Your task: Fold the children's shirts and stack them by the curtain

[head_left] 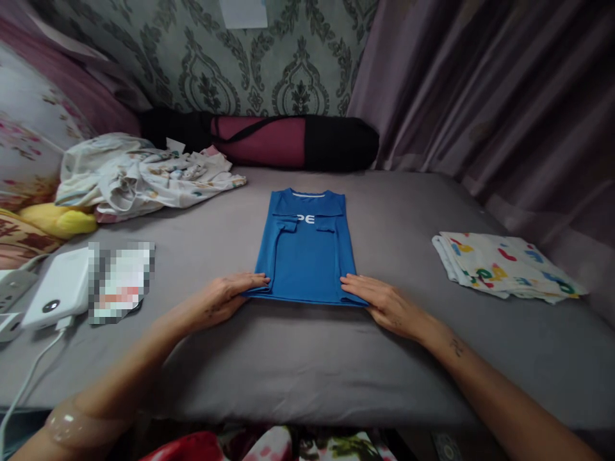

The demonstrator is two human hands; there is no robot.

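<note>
A blue long-sleeved shirt [307,262] lies on the grey bed sheet with its sides and sleeves folded inward. Its neckline points away from me, and part of some white lettering shows between the cuffs. At the near left corner, my left hand [230,294] grips the hem, fingers on top. My right hand [379,301] holds the near right corner the same way. Both thumbs are mostly hidden under the cloth. The hem edge between my hands looks slightly raised.
On the right lies a folded white cloth with colourful print [509,266]. A crumpled patterned cloth [144,173] is at the back left. A white power bank [60,288] with a cable sits left, beside a blurred-out object [122,282]. A maroon-and-black long bag [269,141] lies along the wall.
</note>
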